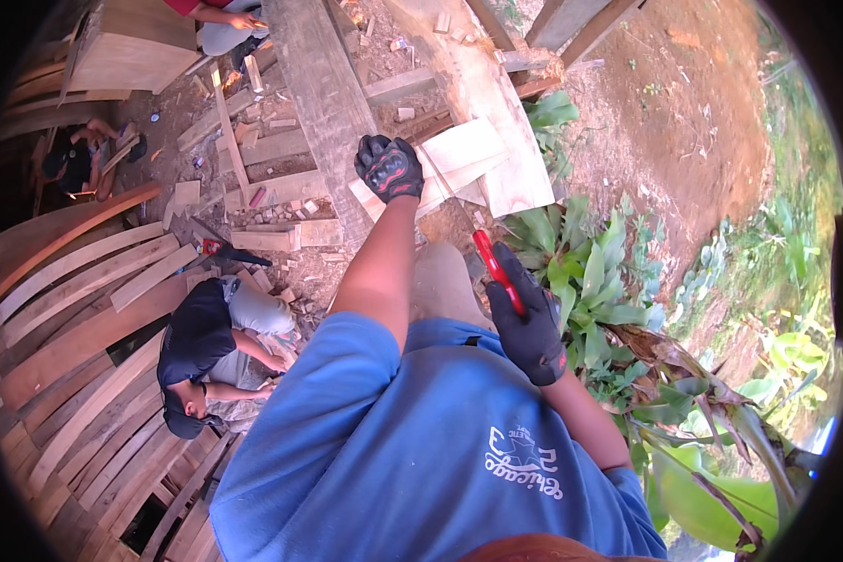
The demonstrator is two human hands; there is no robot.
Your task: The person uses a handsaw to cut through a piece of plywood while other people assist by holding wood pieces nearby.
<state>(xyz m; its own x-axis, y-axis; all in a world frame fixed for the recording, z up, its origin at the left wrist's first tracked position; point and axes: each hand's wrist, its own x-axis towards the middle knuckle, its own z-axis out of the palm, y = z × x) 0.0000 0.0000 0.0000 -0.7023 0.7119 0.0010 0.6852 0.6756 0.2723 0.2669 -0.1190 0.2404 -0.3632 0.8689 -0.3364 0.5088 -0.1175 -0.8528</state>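
My left hand (pixel 389 169), in a black glove with red trim, is closed over the left part of a pale wooden board (pixel 459 155). That board lies across a long grey plank (pixel 323 89) and a wider pale plank (pixel 518 183). My right hand (pixel 526 314), also in a black glove, grips the red handle of a hand saw (pixel 492 258). Its thin blade, seen almost edge-on, points up and left to the pale board just right of my left hand. Whether the teeth touch the wood cannot be made out.
A person in a dark shirt and cap (pixel 201 342) bends over at left. Another person (pixel 89 159) sits farther left, and a red sleeve (pixel 197 7) shows at the top. Stacked curved planks (pixel 94 375), wood offcuts (pixel 281 234) and leafy plants (pixel 590 272) surround me.
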